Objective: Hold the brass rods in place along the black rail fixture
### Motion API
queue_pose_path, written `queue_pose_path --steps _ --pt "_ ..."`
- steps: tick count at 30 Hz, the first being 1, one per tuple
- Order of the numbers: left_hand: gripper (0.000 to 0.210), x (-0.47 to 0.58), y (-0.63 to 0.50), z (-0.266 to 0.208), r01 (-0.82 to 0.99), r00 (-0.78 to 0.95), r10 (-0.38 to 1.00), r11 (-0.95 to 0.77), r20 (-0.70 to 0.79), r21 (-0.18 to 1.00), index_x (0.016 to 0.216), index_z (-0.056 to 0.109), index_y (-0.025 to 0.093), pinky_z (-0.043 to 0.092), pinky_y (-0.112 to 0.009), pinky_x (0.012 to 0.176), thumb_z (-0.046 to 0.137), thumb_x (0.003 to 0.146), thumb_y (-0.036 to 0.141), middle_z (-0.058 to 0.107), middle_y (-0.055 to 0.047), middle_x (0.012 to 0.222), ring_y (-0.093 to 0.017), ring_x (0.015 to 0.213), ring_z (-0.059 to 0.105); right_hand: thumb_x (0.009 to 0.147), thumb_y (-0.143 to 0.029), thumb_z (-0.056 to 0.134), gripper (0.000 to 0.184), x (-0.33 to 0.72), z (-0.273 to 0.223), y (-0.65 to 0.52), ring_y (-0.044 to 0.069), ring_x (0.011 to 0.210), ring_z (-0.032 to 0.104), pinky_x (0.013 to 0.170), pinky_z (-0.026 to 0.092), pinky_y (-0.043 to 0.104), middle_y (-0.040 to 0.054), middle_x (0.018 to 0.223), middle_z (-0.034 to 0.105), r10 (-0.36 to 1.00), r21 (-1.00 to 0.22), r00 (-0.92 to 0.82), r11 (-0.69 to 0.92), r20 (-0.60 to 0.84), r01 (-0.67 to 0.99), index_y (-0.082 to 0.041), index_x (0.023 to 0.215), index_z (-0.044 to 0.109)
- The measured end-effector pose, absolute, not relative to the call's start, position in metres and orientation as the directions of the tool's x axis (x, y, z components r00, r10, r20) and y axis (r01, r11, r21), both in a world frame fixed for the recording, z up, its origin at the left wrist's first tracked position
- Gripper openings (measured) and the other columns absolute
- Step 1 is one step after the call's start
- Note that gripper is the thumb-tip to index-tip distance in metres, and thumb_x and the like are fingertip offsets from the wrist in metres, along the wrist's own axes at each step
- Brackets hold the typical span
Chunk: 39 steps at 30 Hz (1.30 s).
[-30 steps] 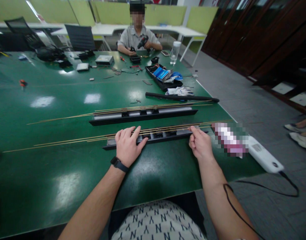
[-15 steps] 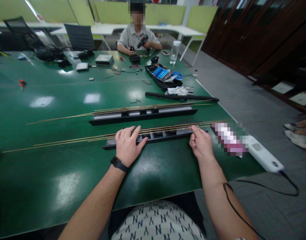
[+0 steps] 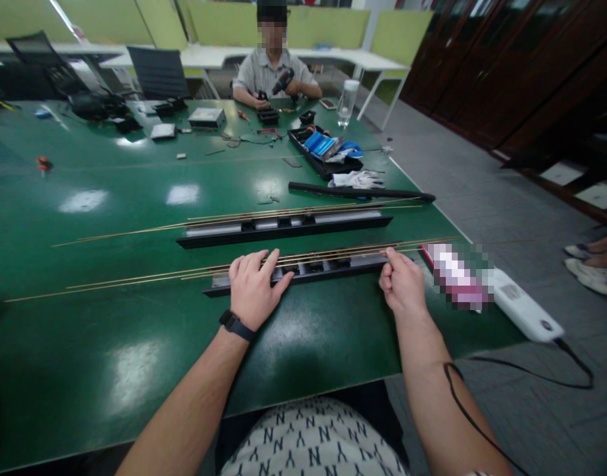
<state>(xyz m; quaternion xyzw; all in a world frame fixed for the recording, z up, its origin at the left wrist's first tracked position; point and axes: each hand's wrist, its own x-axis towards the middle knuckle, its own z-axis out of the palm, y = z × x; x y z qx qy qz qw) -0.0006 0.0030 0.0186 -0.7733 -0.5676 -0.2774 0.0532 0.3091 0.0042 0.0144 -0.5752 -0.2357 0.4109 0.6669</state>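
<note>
Several thin brass-coloured rods [image 3: 135,278] lie lengthwise along the nearer black channel [image 3: 356,270], sticking out past both its ends. My left hand [image 3: 255,291], with a dark watch on its wrist, rests palm down over the rods and the channel's left part, fingers and thumb apart. At the channel's right end, my right hand [image 3: 403,281] pinches one brass-coloured rod between thumb and index finger, the other fingers curled. Behind it lies a second black channel [image 3: 283,233] with a pale inside and similar rods [image 3: 217,219] along its top.
A black tube [image 3: 353,192], a pale glove [image 3: 358,179] and a black tray [image 3: 303,147] of blue things lie farther back. To my right are a pink pack [image 3: 455,281] and a white power strip [image 3: 524,307]. Opposite, a person [image 3: 276,76] holds a drill [image 3: 283,80].
My right hand has moved slightly to the right with the pinched rod, whose left end has shifted right too. My left hand has stayed in place.
</note>
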Motion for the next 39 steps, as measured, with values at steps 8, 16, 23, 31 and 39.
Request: queue_pose_path --steps 8,16,23,31,39 --pt "0.050 -0.0005 0.0031 0.0199 0.905 0.202 0.848 -0.353 0.490 0.237 0.136 0.067 0.023 0.037 -0.052 0.110 0.061 0.097 0.054 0.069 -0.014 0.130 -0.033 0.121 0.061 0.075 -0.042 0.086 0.032 0.3103 0.0131 0.0062 0.005 0.029 0.035 0.025 0.022 0.016 -0.0081 0.048 0.051 0.799 -0.953 0.576 0.014 -0.172 -0.304 -0.018 0.082 0.067" --pt "0.050 -0.0007 0.0034 0.0194 0.908 0.202 0.849 -0.349 0.488 0.232 0.136 0.067 0.023 0.038 -0.052 0.110 0.062 0.097 0.055 0.070 -0.014 0.131 -0.033 0.120 0.062 0.075 -0.045 0.087 0.034 0.3117 0.0125 0.0063 0.005 0.029 0.035 0.025 0.022 0.016 -0.0084 0.048 0.051 0.802 -0.951 0.572 0.014 -0.174 -0.309 -0.019 0.082 0.067" --pt "0.050 -0.0005 0.0030 0.0195 0.910 0.205 0.843 -0.351 0.497 0.220 0.135 0.067 0.023 0.038 -0.051 0.110 0.062 0.097 0.054 0.070 -0.013 0.131 -0.033 0.121 0.062 0.076 -0.045 0.086 0.033 0.3124 0.0111 0.0061 0.005 0.029 0.035 0.024 0.022 0.016 -0.0083 0.048 0.050 0.802 -0.955 0.574 0.020 -0.162 -0.297 -0.019 0.082 0.067" --pt "0.050 -0.0004 0.0035 0.0185 0.913 0.208 0.839 -0.350 0.502 0.207 0.135 0.067 0.023 0.037 -0.051 0.109 0.062 0.097 0.054 0.070 -0.013 0.130 -0.032 0.119 0.061 0.078 -0.045 0.085 0.032 0.3124 0.0102 0.0060 0.005 0.030 0.035 0.025 0.022 0.015 -0.0081 0.049 0.051 0.806 -0.954 0.568 0.017 -0.164 -0.300 -0.018 0.086 0.069" --pt "0.050 -0.0011 0.0032 0.0182 0.913 0.210 0.839 -0.352 0.503 0.206 0.135 0.067 0.023 0.037 -0.051 0.110 0.061 0.098 0.055 0.069 -0.013 0.130 -0.032 0.120 0.061 0.078 -0.043 0.085 0.031 0.3122 0.0103 0.0058 0.005 0.030 0.035 0.025 0.022 0.015 -0.0083 0.049 0.051 0.804 -0.952 0.569 0.016 -0.170 -0.307 -0.018 0.086 0.069"
